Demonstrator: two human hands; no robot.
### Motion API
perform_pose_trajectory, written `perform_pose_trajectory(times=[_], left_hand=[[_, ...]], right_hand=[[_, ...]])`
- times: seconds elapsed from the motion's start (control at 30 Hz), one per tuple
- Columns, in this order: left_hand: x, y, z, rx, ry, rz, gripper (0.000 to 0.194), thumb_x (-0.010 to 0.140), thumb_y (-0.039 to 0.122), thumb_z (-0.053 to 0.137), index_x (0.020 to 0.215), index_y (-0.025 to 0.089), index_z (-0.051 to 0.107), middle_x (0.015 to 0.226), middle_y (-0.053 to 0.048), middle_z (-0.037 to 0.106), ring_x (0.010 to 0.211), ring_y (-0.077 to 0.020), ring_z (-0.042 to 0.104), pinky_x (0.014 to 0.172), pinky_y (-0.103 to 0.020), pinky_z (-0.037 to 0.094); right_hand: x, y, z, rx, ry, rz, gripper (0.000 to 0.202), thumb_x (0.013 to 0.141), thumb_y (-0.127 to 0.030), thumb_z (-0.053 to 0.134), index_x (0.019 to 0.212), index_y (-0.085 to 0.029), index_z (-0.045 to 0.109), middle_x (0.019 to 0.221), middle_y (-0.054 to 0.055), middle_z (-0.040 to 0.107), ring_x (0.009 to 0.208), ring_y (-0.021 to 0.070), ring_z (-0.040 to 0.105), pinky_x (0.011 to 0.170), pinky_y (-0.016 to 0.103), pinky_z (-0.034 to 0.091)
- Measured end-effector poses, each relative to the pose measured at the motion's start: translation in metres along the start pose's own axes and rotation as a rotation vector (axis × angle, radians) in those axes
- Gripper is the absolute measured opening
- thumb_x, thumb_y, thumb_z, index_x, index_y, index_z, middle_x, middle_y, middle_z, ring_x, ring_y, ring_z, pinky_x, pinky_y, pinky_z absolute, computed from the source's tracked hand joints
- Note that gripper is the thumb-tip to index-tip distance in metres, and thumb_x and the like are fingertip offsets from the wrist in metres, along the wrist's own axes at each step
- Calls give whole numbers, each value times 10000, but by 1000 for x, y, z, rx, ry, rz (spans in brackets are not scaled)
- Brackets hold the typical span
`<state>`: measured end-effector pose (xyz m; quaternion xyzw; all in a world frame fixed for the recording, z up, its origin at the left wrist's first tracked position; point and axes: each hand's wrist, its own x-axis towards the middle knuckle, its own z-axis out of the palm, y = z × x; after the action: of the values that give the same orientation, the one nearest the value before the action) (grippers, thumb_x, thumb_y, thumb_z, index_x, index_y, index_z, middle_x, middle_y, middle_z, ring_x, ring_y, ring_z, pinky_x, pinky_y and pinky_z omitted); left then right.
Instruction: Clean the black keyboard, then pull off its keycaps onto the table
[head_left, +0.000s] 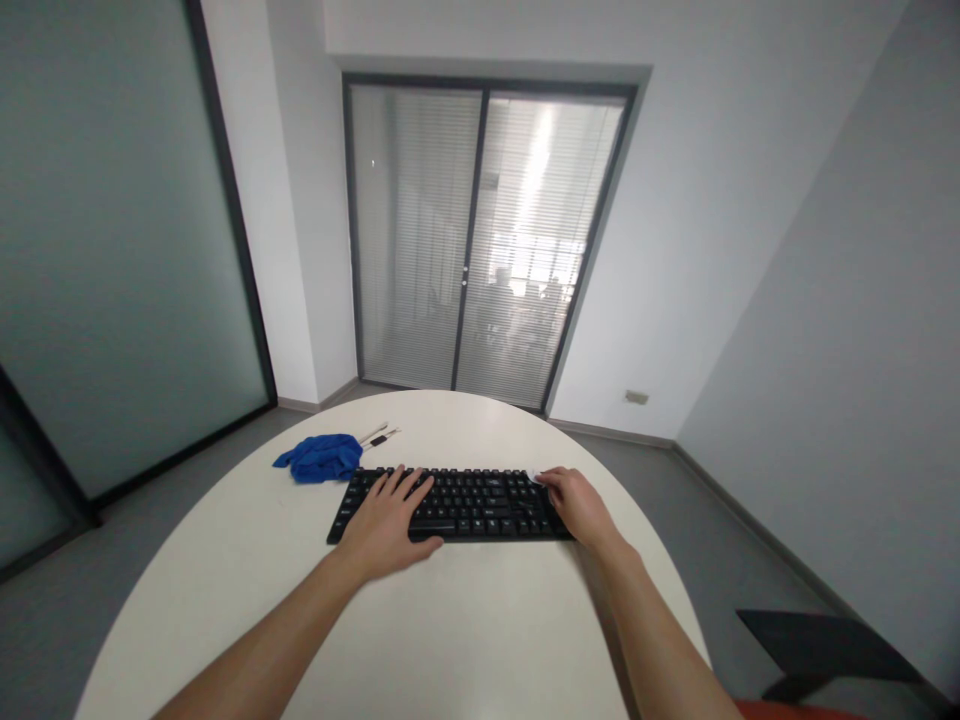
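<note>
A black keyboard (480, 505) lies across the white round table (480, 630). My left hand (386, 520) rests on its left part, fingers spread over the keys and thumb out past the front edge. At the far right end, my right hand (577, 503) is closed in a pinch on a small white piece (534, 476), perhaps tissue or a cotton pad, at the back row of keys. Most of that piece is hidden by the fingers.
Beyond the keyboard's left corner lies a crumpled blue cloth (322, 458). Beside it are thin cotton-swab-like sticks (373, 433) and a small black-handled item (384, 438). A dark chair part (829, 640) stands at the lower right, past the table's edge.
</note>
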<state>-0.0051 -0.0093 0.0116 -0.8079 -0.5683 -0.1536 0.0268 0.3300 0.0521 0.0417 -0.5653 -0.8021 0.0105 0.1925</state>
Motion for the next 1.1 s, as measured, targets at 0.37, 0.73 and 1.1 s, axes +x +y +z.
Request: perform_pose_trajectory(times=[0.37, 0.73, 1.1], left_hand=[[0, 0, 0, 14, -8, 1, 864, 772, 712, 503, 1484, 252, 333, 1563, -65, 294, 1442, -355, 198, 1172, -519, 149], [0, 1, 1, 11, -6, 1, 863, 770, 713, 504, 1479, 249, 343, 1562, -65, 297, 1442, -356, 196, 1173, -521, 142], [0, -1, 2, -2, 10, 7, 858, 768, 713, 506, 1475, 251, 354, 1560, -63, 302, 1442, -356, 199, 1172, -521, 149]], right_hand=[[-7, -1, -11, -50, -149, 61, 375, 810, -64, 485, 1014, -208, 765, 1067, 85, 724, 1036, 211, 639, 915, 255, 411], [-23, -14, -29, -64, -246, 234, 298, 723, -98, 602, 886, -271, 783, 958, 53, 753, 923, 215, 686, 761, 250, 441], [-15, -4, -25, -59, 83, 238, 267, 843, -201, 515, 988, -210, 739, 1053, 71, 726, 986, 211, 646, 828, 262, 441]])
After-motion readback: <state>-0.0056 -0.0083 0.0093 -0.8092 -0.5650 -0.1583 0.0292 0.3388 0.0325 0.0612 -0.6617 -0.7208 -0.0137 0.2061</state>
